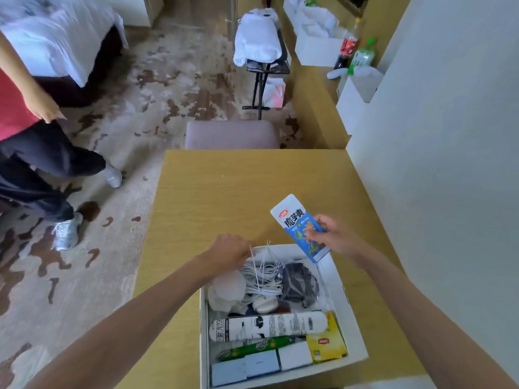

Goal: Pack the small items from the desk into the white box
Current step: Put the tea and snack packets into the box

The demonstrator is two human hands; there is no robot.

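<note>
A: Where has the person got to with the packing?

B: The right hand (334,234) pinches a blue snack packet (300,227) by its lower half, thumb on the printed face, fingers behind. The packet is tilted, its bottom corner just over the far right corner of the white box (341,287), not yet inside.

A: And the other hand?

B: The left hand (229,252) is at the box's far left edge, fingers curled round a bundle of white cable ties (259,262) that stick up above a coil of white cable (264,276). How firmly it is closed on them cannot be told, as the fingers are turned away.

A: Is there room for the packet?

B: Little, probably. The near half is filled by a white tube (269,324), a green stick (258,345), a yellow tea bag (325,342) and blue and white cartons. The dark pouch (300,282) sits beside the cable.

A: So how should the person place it?

B: Best to lay it flat over the dark pouch or slide it upright along the right wall, while the left hand presses the ties down so they do not snag. The desk (238,186) looks bare otherwise.
</note>
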